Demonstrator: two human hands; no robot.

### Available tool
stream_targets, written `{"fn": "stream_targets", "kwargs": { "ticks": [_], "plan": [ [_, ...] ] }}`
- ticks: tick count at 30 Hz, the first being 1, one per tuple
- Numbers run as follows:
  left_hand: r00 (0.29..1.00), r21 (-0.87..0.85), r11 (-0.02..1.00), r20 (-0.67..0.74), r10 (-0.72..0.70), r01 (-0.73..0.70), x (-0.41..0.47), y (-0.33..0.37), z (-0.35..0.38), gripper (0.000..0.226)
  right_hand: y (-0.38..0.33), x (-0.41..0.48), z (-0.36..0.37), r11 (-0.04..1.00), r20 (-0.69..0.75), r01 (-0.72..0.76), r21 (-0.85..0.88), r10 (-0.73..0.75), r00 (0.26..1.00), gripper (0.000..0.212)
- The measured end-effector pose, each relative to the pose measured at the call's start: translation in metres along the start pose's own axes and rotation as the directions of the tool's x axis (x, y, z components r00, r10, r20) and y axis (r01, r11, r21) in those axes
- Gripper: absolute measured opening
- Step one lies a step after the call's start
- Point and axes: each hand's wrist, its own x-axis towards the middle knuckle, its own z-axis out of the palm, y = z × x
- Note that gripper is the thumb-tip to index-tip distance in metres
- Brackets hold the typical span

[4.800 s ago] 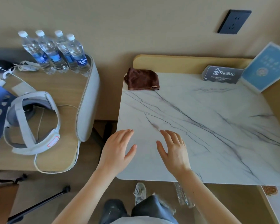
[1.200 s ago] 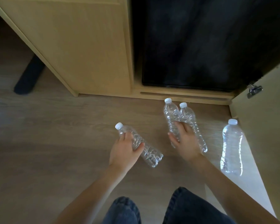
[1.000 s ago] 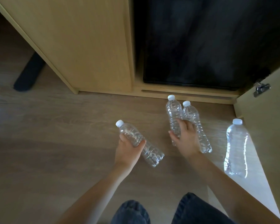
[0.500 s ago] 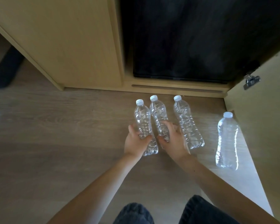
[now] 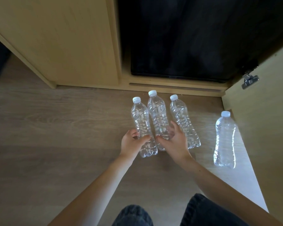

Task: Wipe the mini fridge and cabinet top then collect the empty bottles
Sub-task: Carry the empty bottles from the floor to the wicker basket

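Three clear empty bottles with white caps stand close together on the wooden floor in front of the black mini fridge [image 5: 186,38]. My left hand [image 5: 131,142] is wrapped around the lower part of the left bottle [image 5: 141,118]. My right hand [image 5: 175,141] grips the base of the middle bottle [image 5: 158,115]. The third bottle [image 5: 180,115] stands just right of my right hand, untouched. A fourth bottle [image 5: 225,137] stands apart at the right, in a patch of light.
The light wooden cabinet [image 5: 64,43] encloses the fridge, and its open door [image 5: 268,111] with a metal hinge [image 5: 249,80] stands at the right, close to the fourth bottle. My knees in dark jeans [image 5: 203,211] show at the bottom edge.
My left hand brought its tilted bottle rightward and stood it upright beside the other two. My right hand shifted down to the base of the middle bottle, leaving the right one free.
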Motion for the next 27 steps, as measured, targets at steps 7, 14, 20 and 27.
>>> {"fn": "stream_targets", "kwargs": {
  "ticks": [7,14,20,27],
  "plan": [
    [0.990,-0.143,0.990,0.140,0.010,0.010,0.002,0.003,-0.010,0.047,-0.001,0.012,-0.003,0.993,0.074,-0.109,0.039,0.106,0.992,0.063],
    [0.973,-0.208,0.977,0.230,0.002,0.047,-0.019,0.024,-0.021,0.038,-0.014,-0.004,-0.017,0.987,0.100,-0.105,0.123,0.093,0.991,0.065],
    [0.976,-0.212,0.973,0.216,-0.040,0.087,-0.102,0.092,-0.049,0.035,-0.087,-0.069,-0.061,0.968,0.120,-0.145,0.207,0.122,0.985,0.083],
    [0.971,-0.175,0.981,0.234,-0.040,0.083,-0.243,0.249,-0.091,0.041,-0.255,-0.181,-0.161,0.952,0.111,-0.159,0.263,0.134,0.985,0.058]
  ]
}}
